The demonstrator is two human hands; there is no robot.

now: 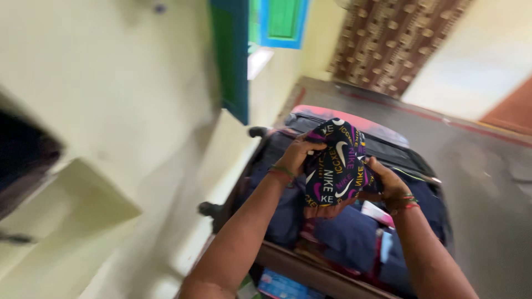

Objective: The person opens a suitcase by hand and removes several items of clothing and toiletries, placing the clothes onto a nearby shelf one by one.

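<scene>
Both my hands hold a folded dark garment (335, 166) printed with white, pink and yellow lettering. My left hand (297, 156) grips its left edge; my right hand (387, 182) grips its right side. Thread bands circle both wrists. The garment hangs just above an open dark suitcase (426, 166) packed with navy blue folded clothes (349, 235) and a pink item.
The suitcase lies on a grey floor (487, 194) beside a pale yellow wall (111, 83) with a built-in ledge. A teal door frame (233, 55), a green shutter and a brown patterned curtain (388, 39) stand beyond. A wheel (209, 209) sticks out at the case's left.
</scene>
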